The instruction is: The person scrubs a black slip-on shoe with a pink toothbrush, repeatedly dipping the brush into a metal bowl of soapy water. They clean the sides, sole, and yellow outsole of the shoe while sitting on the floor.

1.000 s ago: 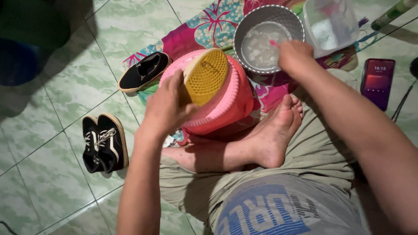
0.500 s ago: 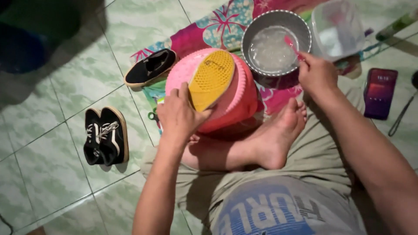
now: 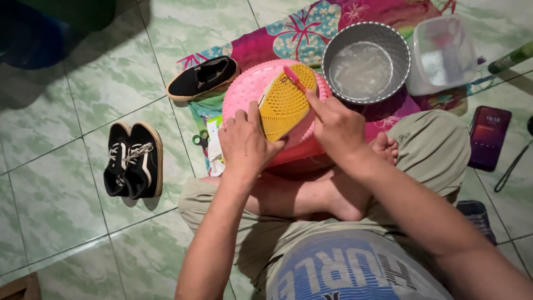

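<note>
At the centre of the frame we grip a shoe with a yellow sole [image 3: 284, 105] in our left hand [image 3: 244, 145], fingers curled around its side, holding it sole-up on an overturned pink basin [image 3: 250, 89]. Our right hand [image 3: 336, 130] is closed around a pink brush [image 3: 294, 78], its head touching the sole's upper end. A metal bowl of water [image 3: 366, 69] sits just right of the basin on a flowered cloth [image 3: 300, 33]. A black slip-on shoe [image 3: 202, 76] lies left of the basin, and a black sneaker pair [image 3: 133, 161] rests on the floor at left.
</note>
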